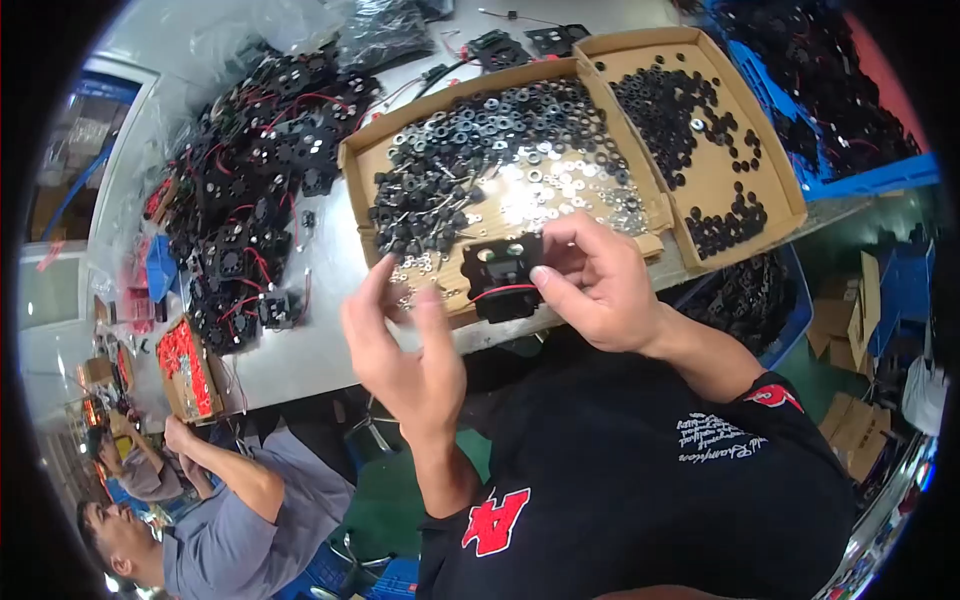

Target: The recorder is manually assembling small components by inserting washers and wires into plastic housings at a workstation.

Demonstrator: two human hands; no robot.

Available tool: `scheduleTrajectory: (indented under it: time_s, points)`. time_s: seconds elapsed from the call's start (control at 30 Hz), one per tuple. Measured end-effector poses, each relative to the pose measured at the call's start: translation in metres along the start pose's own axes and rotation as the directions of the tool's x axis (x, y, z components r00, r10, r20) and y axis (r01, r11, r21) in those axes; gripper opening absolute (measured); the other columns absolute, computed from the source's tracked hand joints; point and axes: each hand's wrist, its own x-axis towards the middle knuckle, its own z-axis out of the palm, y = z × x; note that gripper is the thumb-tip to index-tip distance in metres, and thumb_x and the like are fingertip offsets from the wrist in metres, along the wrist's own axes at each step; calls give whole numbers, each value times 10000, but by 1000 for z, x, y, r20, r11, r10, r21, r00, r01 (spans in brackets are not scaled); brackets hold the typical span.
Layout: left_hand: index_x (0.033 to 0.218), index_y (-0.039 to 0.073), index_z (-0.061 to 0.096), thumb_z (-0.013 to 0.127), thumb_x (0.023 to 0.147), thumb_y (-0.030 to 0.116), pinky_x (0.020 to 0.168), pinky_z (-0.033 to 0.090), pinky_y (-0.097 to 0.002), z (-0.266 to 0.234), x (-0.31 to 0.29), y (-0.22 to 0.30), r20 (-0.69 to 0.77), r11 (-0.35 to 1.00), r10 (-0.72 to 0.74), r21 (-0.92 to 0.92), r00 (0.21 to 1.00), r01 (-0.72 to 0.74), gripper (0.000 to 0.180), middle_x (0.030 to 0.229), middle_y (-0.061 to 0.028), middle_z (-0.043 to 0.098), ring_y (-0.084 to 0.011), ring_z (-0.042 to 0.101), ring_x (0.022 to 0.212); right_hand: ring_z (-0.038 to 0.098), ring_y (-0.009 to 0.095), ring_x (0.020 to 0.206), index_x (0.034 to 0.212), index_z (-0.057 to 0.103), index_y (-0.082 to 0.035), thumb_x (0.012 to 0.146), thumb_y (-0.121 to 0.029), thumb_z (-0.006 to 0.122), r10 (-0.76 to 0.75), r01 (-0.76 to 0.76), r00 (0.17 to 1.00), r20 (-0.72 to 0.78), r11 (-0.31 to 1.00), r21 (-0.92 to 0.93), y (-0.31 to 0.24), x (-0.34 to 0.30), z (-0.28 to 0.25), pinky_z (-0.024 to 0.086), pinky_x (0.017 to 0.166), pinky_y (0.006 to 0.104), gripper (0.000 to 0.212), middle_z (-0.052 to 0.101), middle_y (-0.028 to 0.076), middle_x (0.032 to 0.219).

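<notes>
My right hand point(600, 290) grips a black plastic housing point(497, 272) by its right side, thumb in front and fingers behind. The housing has two round holes near its top, and a red wire crosses its front. Left of it, my left hand point(405, 355) is raised with thumb and fingers apart, holding nothing, its fingers slightly blurred. Both hands are over the near edge of a shallow cardboard tray point(352, 165). Metal nuts and washers point(500, 120) lie in it, beside black-headed screws point(425, 205) and small bright rings point(565, 180).
A second cardboard tray point(790, 195) holds small black round pieces. Black wired assemblies point(240, 180) are heaped at the left, near a small box of red parts point(185, 370). A blue crate point(870, 178) stands far right. Another person point(235, 510) sits at lower left.
</notes>
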Motion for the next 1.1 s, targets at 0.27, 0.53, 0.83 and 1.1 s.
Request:
scheduleTrajectory:
  time_s: [0.27,0.53,0.83,1.1]
  points:
    - [1096,-30,618,639,893,79,544,467,-266,-2,-9,-6,497,769,-306,-373,812,518,231,787,-105,662,-125,610,596,649,110,810,1103,527,34,879,38,599,-192,148,978,-81,914,-377,5,-7,7,538,674,228,235,610,72,934]
    - [1156,-36,531,900,564,435,584,467,-338,-2,-13,-1,328,998,-65,5,942,67,842,833,-104,575,-238,580,704,658,142,734,1034,558,22,850,19,635,-155,126,985,-80,949,-290,11,5,20,553,624,257,199,607,102,886]
    - [1079,-67,466,515,897,133,796,458,-477,11,-44,-19,202,854,25,-514,979,85,275,1144,-301,469,-452,578,859,515,80,820,1117,479,19,929,-22,575,73,-74,997,27,997,30,24,3,25,436,738,212,215,526,48,952]
    - [1297,-19,400,575,917,334,931,442,-448,13,-53,-1,140,646,-519,-582,843,494,547,1091,-262,604,-424,577,1059,562,270,1077,1215,550,43,1023,-203,437,-23,166,972,233,771,-615,-1,75,-7,425,968,345,333,590,157,1172]
